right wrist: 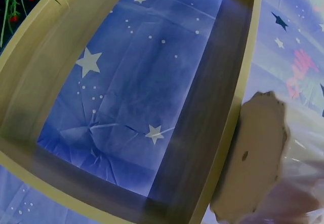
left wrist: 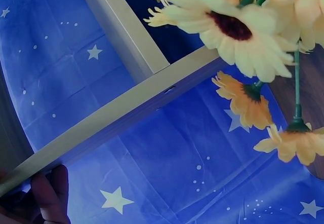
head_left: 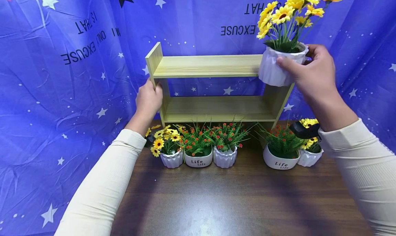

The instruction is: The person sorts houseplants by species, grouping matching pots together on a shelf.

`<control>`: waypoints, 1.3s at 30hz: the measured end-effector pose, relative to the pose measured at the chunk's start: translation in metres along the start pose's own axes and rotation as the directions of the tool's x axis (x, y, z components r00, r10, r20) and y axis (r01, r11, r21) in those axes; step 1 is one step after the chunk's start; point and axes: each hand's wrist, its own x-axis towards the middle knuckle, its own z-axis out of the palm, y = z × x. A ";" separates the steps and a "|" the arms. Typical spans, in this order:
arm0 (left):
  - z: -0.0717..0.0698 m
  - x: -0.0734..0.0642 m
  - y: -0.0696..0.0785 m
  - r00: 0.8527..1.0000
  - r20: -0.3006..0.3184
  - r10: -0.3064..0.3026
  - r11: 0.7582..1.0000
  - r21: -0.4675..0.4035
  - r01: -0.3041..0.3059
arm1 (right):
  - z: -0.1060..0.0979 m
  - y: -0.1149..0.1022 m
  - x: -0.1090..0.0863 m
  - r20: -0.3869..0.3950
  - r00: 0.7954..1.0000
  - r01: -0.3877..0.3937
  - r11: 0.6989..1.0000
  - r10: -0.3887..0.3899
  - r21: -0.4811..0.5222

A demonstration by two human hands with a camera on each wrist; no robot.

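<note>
On a dark brown wooden table (head_left: 201,194) before a blue star-printed fabric backdrop (head_left: 77,102) stands a pale wooden two-tier shelf (head_left: 216,107), its left side panel (head_left: 154,59) gripped by the left hand (head_left: 149,98). The right hand (head_left: 318,72) holds a white fluted pot (head_left: 272,69) of yellow flowers (head_left: 283,14) at the upper tier's right end, contact unclear. Nearer, white pots (head_left: 225,157) hold yellow or red flowers (head_left: 198,138), three at left, two at right.

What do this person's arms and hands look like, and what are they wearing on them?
The left hand and right hand wear no gloves. Long, cream-coloured sleeves with fine ribbing end in cuffs at the wrists. A black device shows by the right cuff, and a dark part by the left.
</note>
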 end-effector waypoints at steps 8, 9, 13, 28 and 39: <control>-0.001 0.000 0.000 1.000 -0.004 0.000 1.000 -0.003 0.000 | -0.006 -0.007 0.021 0.117 0.989 -0.080 0.991 0.092 -0.105; -0.001 0.000 0.000 1.000 -0.005 -0.001 1.000 -0.002 0.001 | -0.006 -0.007 0.023 0.131 0.987 -0.077 0.989 0.093 -0.123; -0.002 0.001 0.001 1.000 -0.007 -0.004 1.000 0.001 0.004 | -0.009 -0.014 0.033 0.220 0.968 -0.073 0.975 0.119 -0.208; -0.001 -0.001 -0.001 1.000 -0.001 -0.010 1.000 0.001 0.010 | -0.004 -0.027 0.061 0.387 0.891 -0.045 0.894 0.237 -0.445; 0.001 -0.003 0.003 1.000 0.000 -0.014 1.000 0.006 0.014 | -0.002 -0.031 0.082 0.448 0.830 -0.049 0.843 0.333 -0.536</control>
